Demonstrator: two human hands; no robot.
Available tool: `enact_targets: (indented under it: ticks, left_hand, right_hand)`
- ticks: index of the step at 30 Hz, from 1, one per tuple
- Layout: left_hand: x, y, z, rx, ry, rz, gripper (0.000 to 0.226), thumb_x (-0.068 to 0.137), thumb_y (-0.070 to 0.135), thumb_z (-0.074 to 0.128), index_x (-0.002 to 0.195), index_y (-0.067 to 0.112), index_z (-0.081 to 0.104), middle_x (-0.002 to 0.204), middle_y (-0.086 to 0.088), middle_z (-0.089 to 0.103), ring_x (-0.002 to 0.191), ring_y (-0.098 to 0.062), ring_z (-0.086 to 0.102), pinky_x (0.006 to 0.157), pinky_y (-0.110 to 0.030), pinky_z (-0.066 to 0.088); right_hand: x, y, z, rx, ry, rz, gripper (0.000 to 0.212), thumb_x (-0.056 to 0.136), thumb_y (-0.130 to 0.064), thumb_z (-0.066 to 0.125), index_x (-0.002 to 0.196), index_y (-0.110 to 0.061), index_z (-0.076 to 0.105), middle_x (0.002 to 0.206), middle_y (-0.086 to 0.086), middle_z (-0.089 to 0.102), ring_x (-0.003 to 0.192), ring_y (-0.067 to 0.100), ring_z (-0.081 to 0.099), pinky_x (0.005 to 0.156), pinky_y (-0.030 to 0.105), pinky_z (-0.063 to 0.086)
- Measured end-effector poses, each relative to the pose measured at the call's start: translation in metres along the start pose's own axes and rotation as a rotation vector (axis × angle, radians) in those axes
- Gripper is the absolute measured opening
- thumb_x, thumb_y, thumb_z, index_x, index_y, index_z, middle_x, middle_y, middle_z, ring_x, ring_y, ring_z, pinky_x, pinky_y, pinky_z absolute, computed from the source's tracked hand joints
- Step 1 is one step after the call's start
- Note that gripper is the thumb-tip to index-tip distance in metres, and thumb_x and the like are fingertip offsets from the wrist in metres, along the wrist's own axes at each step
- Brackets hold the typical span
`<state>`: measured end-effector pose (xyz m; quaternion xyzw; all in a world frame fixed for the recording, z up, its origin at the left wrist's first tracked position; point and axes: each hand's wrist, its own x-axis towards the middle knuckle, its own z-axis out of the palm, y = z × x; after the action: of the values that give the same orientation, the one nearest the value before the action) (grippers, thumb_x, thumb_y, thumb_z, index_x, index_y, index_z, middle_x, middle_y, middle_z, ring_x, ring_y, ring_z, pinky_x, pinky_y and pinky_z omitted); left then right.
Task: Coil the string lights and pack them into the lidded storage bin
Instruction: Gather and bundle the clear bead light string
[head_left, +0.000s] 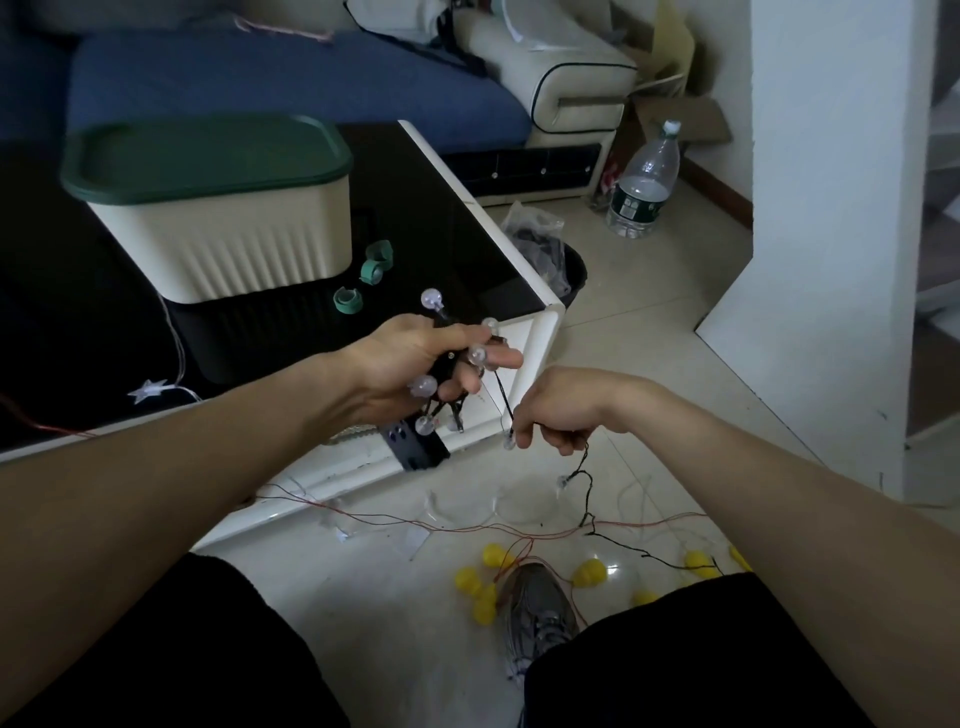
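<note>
My left hand (415, 366) grips a bunched coil of string lights (451, 387), black wire with clear round bulbs, together with a small black box. My right hand (558, 410) pinches the same black wire just to the right, near a bulb. From there the loose wire (587, 499) hangs to the floor and trails off to the right. The storage bin (218, 228), cream with a dark green lid (208, 156) on it, stands on the black table behind my left hand.
Green cable ties (347, 300) lie beside the bin. A star light string (150, 389) rests on the table (540, 332). On the floor lie yellow bulbs (480, 587), red wire (467, 529) and my shoe (540, 608). A water bottle (647, 182) and a bagged waste bin (545, 254) stand behind.
</note>
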<state>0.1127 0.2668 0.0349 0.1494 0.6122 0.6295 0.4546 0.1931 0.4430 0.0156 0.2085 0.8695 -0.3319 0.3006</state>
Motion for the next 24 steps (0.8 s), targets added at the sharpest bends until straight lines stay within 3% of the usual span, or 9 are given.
enact_targets:
  ticks: [3, 5, 9, 11, 12, 15, 16, 20, 24]
  left_hand:
    - [0.002, -0.001, -0.003, 0.059, 0.019, 0.032, 0.035, 0.093, 0.012, 0.061, 0.113, -0.016, 0.063, 0.075, -0.013, 0.072, 0.050, -0.011, 0.048, 0.046, -0.013, 0.037]
    - [0.002, -0.004, -0.002, 0.038, 0.034, 0.030, 0.032, 0.089, 0.006, 0.064, 0.110, -0.017, 0.064, 0.092, -0.025, 0.072, 0.061, -0.015, 0.062, 0.056, -0.017, 0.048]
    - [0.003, -0.010, 0.000, 0.050, 0.043, 0.027, 0.047, 0.067, 0.010, 0.078, 0.104, -0.016, 0.066, 0.108, -0.034, 0.067, 0.081, -0.028, 0.069, 0.047, -0.015, 0.048]
    - [0.005, -0.013, -0.001, 0.040, 0.021, 0.034, 0.057, 0.059, 0.008, 0.075, 0.107, -0.018, 0.063, 0.106, -0.030, 0.069, 0.093, -0.030, 0.072, 0.066, -0.021, 0.058]
    - [0.006, -0.015, -0.001, 0.055, 0.008, 0.039, 0.055, 0.059, 0.005, 0.074, 0.106, -0.019, 0.062, 0.099, -0.028, 0.071, 0.090, -0.028, 0.073, 0.071, -0.024, 0.060]
    - [0.003, -0.015, 0.005, 0.133, -0.024, 0.010, 0.009, 0.081, -0.015, 0.058, 0.086, -0.010, 0.064, 0.060, -0.010, 0.066, 0.050, -0.013, 0.061, 0.050, -0.021, 0.050]
    - [0.004, -0.016, 0.005, 0.158, -0.026, -0.004, 0.013, 0.084, -0.016, 0.053, 0.082, -0.007, 0.062, 0.060, -0.010, 0.063, 0.050, -0.014, 0.057, 0.050, -0.023, 0.048]
    - [0.001, -0.011, 0.004, 0.184, -0.105, -0.032, 0.011, 0.087, -0.009, 0.053, 0.090, -0.007, 0.063, 0.079, -0.021, 0.064, 0.066, -0.023, 0.062, 0.068, -0.033, 0.050]
    - [-0.002, -0.011, 0.012, 0.200, -0.230, -0.116, 0.028, 0.091, -0.001, 0.045, 0.107, -0.018, 0.060, 0.111, -0.042, 0.059, 0.093, -0.038, 0.066, 0.090, -0.044, 0.044]
  right_hand:
    - [-0.004, -0.007, 0.004, -0.040, -0.029, -0.062, 0.022, 0.092, -0.019, 0.057, 0.086, -0.006, 0.074, 0.051, 0.001, 0.054, 0.050, 0.018, 0.053, 0.055, 0.028, 0.042]
    - [-0.010, -0.013, 0.008, -0.055, -0.069, -0.128, 0.023, 0.092, -0.020, 0.057, 0.084, -0.008, 0.075, 0.052, -0.001, 0.057, 0.052, 0.016, 0.054, 0.057, 0.028, 0.043]
    - [-0.017, -0.022, 0.011, -0.109, -0.080, -0.187, 0.024, 0.094, -0.022, 0.058, 0.083, -0.010, 0.076, 0.049, -0.007, 0.056, 0.051, 0.011, 0.052, 0.057, 0.025, 0.042]
    - [-0.020, -0.025, 0.011, -0.113, -0.071, -0.222, 0.021, 0.094, -0.022, 0.060, 0.087, -0.011, 0.077, 0.048, -0.009, 0.056, 0.050, 0.009, 0.051, 0.056, 0.024, 0.041]
    - [-0.021, -0.027, 0.010, -0.106, -0.065, -0.248, 0.019, 0.095, -0.023, 0.062, 0.088, -0.012, 0.077, 0.049, -0.010, 0.056, 0.051, 0.009, 0.051, 0.058, 0.024, 0.042]
    - [-0.023, -0.031, 0.011, -0.138, -0.033, -0.311, 0.019, 0.096, -0.027, 0.064, 0.092, -0.012, 0.076, 0.064, -0.005, 0.061, 0.059, 0.010, 0.057, 0.065, 0.028, 0.048]
    - [-0.024, -0.030, 0.011, -0.167, -0.019, -0.320, 0.022, 0.096, -0.029, 0.065, 0.092, -0.010, 0.075, 0.067, -0.004, 0.063, 0.061, 0.010, 0.059, 0.066, 0.027, 0.049]
    - [-0.025, -0.022, 0.005, -0.139, 0.084, -0.397, 0.018, 0.091, -0.028, 0.074, 0.081, -0.013, 0.075, 0.066, -0.004, 0.069, 0.058, 0.005, 0.062, 0.061, 0.023, 0.053]
    - [-0.028, -0.016, -0.002, 0.061, 0.166, -0.459, 0.020, 0.076, -0.022, 0.088, 0.077, -0.007, 0.074, 0.065, 0.007, 0.073, 0.053, 0.012, 0.065, 0.055, 0.025, 0.052]
